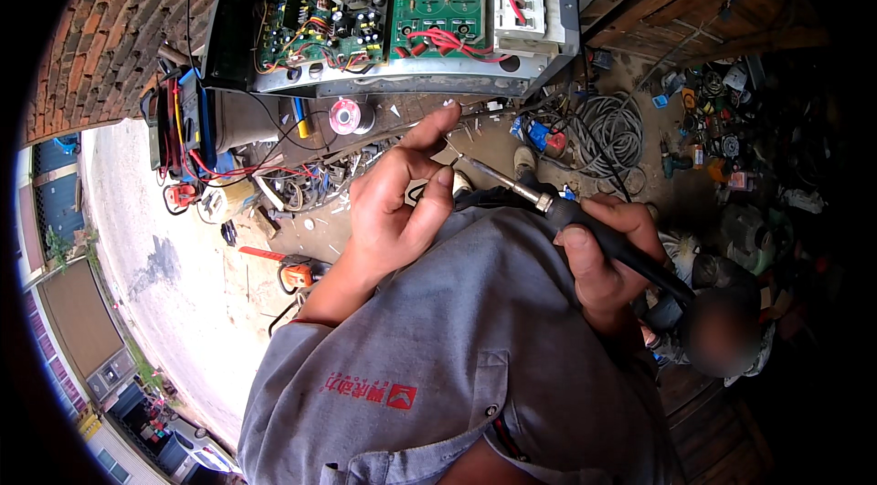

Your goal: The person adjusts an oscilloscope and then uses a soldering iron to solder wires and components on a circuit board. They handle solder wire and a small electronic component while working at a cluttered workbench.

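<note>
My right hand (607,257) grips the black handle of a soldering iron (516,184). The iron's metal shaft slants up and left, and its tip comes close to the fingers of my left hand (388,197). That hand is raised in front of my grey shirt, with its fingers curled and pinching a thin wire (454,162). Whether the tip touches the wire is too small to tell. Beyond both hands lies an opened metal case holding a green circuit board (438,1) and a second board crowded with components (333,24). Red wires (448,39) run across the green board.
A solder spool (345,116) stands on the bench before the case. Left of it are a multimeter (189,115) and loose leads. Coiled cable (612,133) and scattered parts cover the floor at right, where another person (722,330) is close. An orange chainsaw (294,277) lies at left.
</note>
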Motion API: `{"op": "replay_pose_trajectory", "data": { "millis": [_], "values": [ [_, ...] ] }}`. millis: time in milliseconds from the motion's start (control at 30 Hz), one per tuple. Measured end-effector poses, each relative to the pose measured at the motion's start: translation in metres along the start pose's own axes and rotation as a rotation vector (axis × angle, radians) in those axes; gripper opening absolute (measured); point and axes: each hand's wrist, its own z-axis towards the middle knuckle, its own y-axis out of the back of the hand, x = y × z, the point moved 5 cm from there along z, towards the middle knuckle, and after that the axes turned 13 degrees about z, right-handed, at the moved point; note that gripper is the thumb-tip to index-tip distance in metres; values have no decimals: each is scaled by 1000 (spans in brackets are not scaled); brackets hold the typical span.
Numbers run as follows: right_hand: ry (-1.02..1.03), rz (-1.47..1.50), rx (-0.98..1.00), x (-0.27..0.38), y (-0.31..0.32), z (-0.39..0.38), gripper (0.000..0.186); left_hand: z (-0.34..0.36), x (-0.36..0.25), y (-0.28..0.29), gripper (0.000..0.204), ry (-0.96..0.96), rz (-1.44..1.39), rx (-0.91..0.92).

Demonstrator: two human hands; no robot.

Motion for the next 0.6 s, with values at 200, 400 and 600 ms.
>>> {"op": "replay_pose_trajectory", "data": {
  "millis": [200,400,600],
  "values": [
    [21,-31,11,1,0,0,26,0,-1,0,6,2,16,6],
    [37,-9,16,-1,0,1,25,1,-2,0,5,-7,26,3],
    [29,17,19,-1,0,2,25,2,-2,1,5,-13,53,11]
  ]
}}
